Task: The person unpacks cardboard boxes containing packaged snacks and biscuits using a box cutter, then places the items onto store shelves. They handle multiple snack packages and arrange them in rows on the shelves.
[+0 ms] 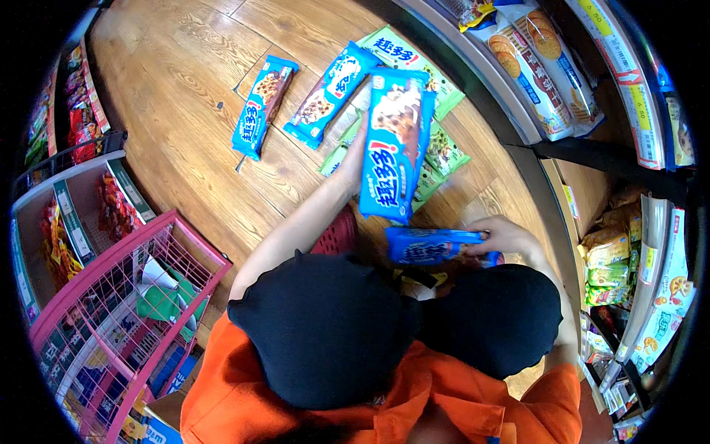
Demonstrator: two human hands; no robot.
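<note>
My left hand [353, 162] grips a blue packet of chocolate-chip cookies [392, 144] by its left side, with another blue packet showing behind its right edge. Lower and to the right, my right hand [499, 234] holds the end of another blue packet [424, 245], turned sideways above my knees. Two more blue packets, a left one [265, 108] and a right one [334, 91], lie on the wooden floor [183, 111]. Several green cookie packets [444, 100] lie beneath and beyond the packet in my left hand, partly hidden by it.
My black-clad knees [333, 333] fill the near middle. Part of a pink perforated basket [338, 233] shows between my left forearm and knee. A pink wire shopping cart [186, 250] stands at left. Shelves with biscuit packs [532, 77] run along the right; candy bins [116, 205] are at left.
</note>
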